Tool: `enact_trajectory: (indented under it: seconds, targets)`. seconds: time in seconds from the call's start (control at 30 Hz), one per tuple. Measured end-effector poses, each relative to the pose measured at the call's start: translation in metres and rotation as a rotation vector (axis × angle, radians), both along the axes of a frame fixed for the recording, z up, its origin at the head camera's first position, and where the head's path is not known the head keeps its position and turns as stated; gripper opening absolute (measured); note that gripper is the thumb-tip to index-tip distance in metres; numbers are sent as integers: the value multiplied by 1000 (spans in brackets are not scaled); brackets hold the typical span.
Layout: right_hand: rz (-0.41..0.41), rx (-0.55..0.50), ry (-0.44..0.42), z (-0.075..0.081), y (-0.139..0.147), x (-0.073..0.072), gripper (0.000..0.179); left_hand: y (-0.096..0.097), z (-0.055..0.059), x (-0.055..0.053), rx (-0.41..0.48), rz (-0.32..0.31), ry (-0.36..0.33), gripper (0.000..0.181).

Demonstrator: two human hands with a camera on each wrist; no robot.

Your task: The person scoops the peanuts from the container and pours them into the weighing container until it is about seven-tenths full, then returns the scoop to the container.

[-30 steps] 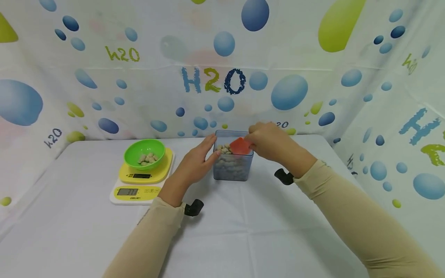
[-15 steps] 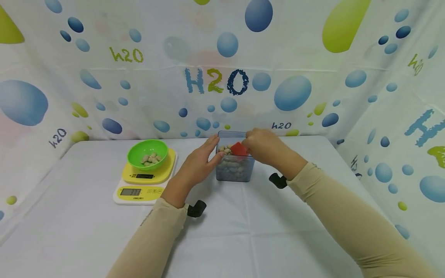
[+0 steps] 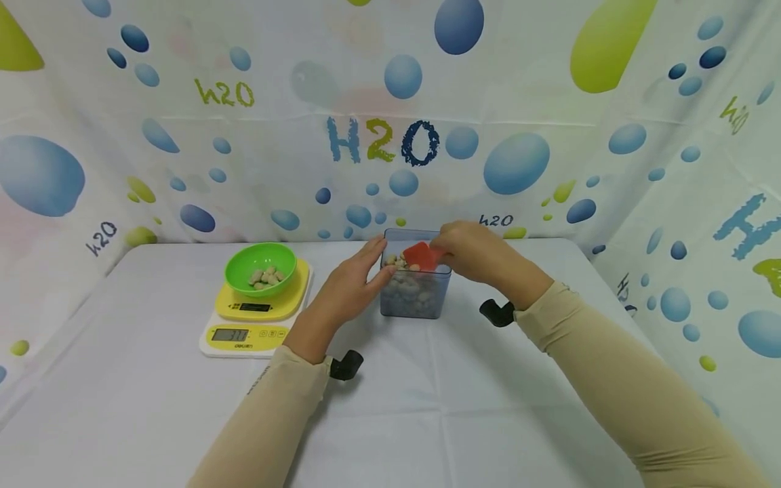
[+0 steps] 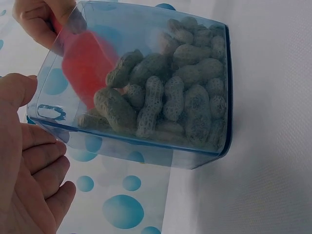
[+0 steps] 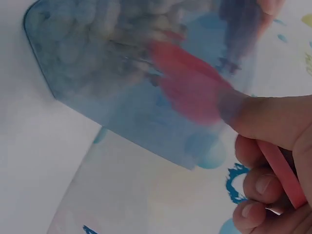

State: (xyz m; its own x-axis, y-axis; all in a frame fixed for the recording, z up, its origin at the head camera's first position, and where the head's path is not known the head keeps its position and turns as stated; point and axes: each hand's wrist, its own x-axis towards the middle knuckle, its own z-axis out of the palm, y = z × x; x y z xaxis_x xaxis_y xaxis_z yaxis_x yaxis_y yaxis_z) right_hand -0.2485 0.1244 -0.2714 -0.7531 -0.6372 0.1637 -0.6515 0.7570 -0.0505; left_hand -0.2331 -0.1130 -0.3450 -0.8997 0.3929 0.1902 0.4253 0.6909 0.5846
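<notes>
A clear bluish plastic container (image 3: pixel 415 311) holds unshelled peanuts (image 4: pixel 151 105) in its lower part. My left hand (image 3: pixel 344 288) rests against its left side, the thumb at the near rim and the other fingers extended along the side. My right hand (image 3: pixel 476 254) grips the handle of a red scoop (image 3: pixel 419 257). In the left wrist view the scoop's blade reaches into the container beside the peanuts. Seen from the right wrist, the thumb lies along the top of the scoop handle (image 5: pixel 282 175) with the fingers curled beneath it.
Left of the container stands a yellow and white kitchen scale (image 3: pixel 247 337) with a lit display. On it sits a green bowl (image 3: pixel 234 274) holding several peanuts (image 3: pixel 266 276). A white cloth (image 3: pixel 390 434) covers the table, and a patterned curtain (image 3: pixel 274 149) hangs close behind.
The right hand dipped with the scoop into the container, then rose slightly and shifted right. The left hand keeps its place at the container. The head view has shifted a little.
</notes>
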Motion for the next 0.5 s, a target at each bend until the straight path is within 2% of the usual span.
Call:
enact_trajectory:
  seconds: [0.2, 0.33, 0.5]
  targets:
    - [-21, -2, 78, -10, -6, -2, 11, 1, 1, 0, 9, -3, -9, 67]
    - [-13, 41, 202, -16, -9, -5, 11, 0, 1, 0, 13, 1, -10, 67]
    - [41, 127, 333, -16, -9, -4, 12, -1, 1, 0, 16, -8, -25, 67]
